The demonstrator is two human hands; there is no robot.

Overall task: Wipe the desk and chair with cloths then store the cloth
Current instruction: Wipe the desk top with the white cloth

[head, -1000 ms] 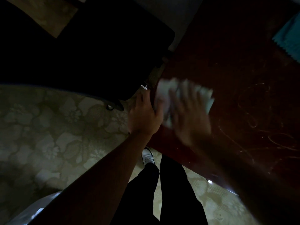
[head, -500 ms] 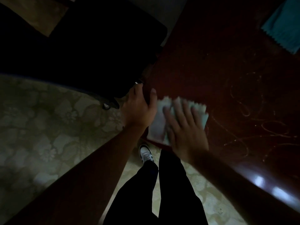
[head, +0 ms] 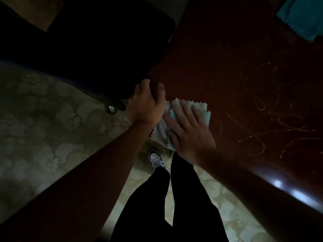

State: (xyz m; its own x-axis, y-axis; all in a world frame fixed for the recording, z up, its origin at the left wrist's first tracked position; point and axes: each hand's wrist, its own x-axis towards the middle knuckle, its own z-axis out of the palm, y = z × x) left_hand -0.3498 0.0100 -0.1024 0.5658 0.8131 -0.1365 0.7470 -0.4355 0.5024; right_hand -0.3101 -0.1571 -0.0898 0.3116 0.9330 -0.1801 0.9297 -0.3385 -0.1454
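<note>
The right grip [head: 189, 135] lies flat, fingers straight, pressing a pale zigzag-edged cloth [head: 202, 112] at the corner of the dark red wooden bench [head: 227, 75], the left grip [head: 146, 107] curls over that corner beside a black chair [head: 87, 49], and a teal cloth [head: 302, 18] lies well apart.

Two cloths: one pale cloth [head: 201, 111] at the desk corner, one teal cloth [head: 302, 16] at the far edge. One dark red desk [head: 236, 70]. One black chair [head: 90, 49], with one caster [head: 111, 109] showing. Two hands: left hand [head: 146, 109], right hand [head: 190, 135]. Two legs in black trousers [head: 167, 206]. One sneaker [head: 156, 159] visible.
</note>
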